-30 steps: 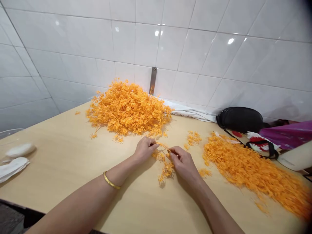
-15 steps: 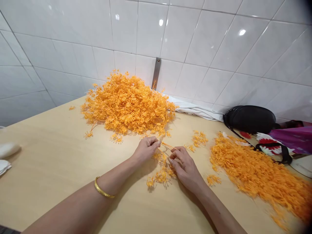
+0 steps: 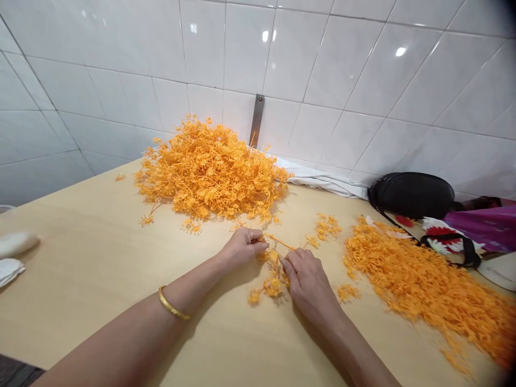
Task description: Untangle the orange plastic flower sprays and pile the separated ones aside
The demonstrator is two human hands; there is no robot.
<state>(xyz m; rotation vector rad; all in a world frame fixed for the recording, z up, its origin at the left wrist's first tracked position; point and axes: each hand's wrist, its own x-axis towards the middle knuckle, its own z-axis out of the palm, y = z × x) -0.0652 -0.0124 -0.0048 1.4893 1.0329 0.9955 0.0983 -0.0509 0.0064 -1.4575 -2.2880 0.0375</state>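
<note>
Between my two hands runs an orange artificial flower sprig (image 3: 273, 285), its thin stem at the top and several small spiky blossoms hanging toward the table. My left hand (image 3: 244, 246), below a gold bangle on the wrist, pinches the stem's left end between thumb and fingers. Curled around the right part of the stem is my right hand (image 3: 305, 274), with its thumb near the blossoms; its fingertips are partly hidden. A large heap of orange sprigs (image 3: 213, 172) lies just beyond my hands. Small loose orange pieces (image 3: 327, 227) rest to the right.
A long pile of orange plastic pieces (image 3: 427, 285) covers the table's right side. Behind it are a black bag (image 3: 413, 194), a purple bag (image 3: 484, 226) and red-white flowers. A white cloth (image 3: 326, 183) runs along the tiled wall. White items (image 3: 12, 271) lie at the left edge.
My right hand has closed more tightly around the stem, its fingers now curled in. The hanging blossoms have shifted slightly up and to the right. My left hand keeps its pinch.
</note>
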